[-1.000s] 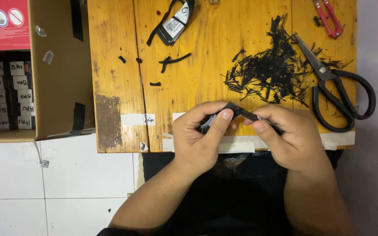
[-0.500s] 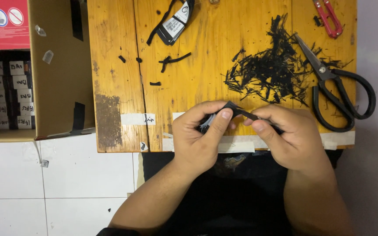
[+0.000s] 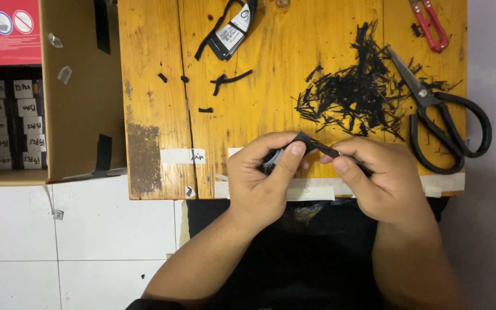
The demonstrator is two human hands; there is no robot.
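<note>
Both hands, left hand, right hand, pinching perhaps a black strip

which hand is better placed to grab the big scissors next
Right, probably. The right hand sits just beside the black scissors at the table's right edge, while the left hand pinches the black strip and is farther off.
</note>
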